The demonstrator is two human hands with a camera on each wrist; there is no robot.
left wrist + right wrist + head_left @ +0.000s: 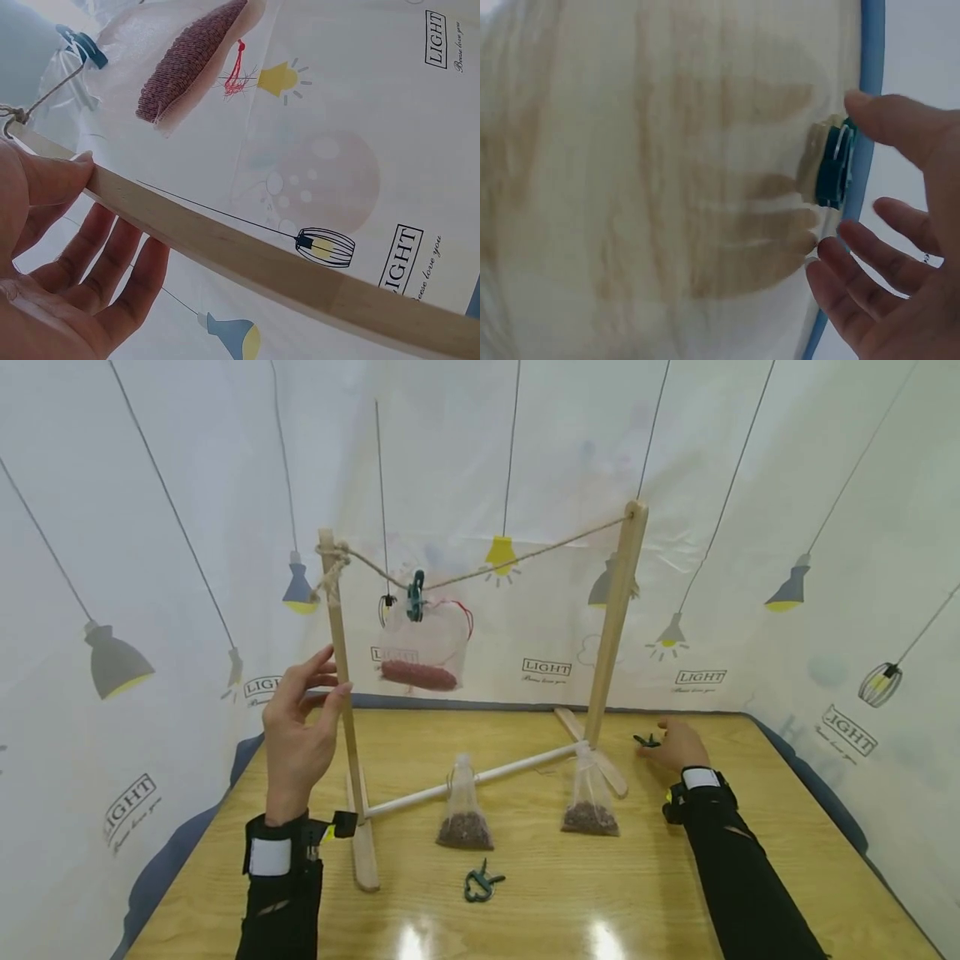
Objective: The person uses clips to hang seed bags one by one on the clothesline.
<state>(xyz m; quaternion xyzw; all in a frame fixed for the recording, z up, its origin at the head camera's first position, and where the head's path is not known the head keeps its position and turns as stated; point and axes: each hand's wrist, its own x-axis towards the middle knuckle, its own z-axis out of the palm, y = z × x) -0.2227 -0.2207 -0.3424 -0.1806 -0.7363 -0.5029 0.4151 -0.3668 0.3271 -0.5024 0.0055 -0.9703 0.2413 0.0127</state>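
Note:
My left hand (303, 718) grips the left wooden post (350, 743) of a small stand, thumb on one side and fingers behind. From the rope (555, 547) strung between this post and the right post (615, 627), a green clip (415, 597) holds a sheer drawstring bag (446, 631). A dark reddish, textured bundle (187, 64) lies in its bottom. At the table's back right, my right hand (681, 747) is beside another green clip (832, 169), with its thumb and fingers spread around it.
A white rod (532, 764) joins the posts low down. Two sheer bags with dark contents, one left (465, 827) and one right (590, 818), stand by it. Another green clip (480, 885) lies in front on the wooden table (600, 893). A printed curtain closes off the back.

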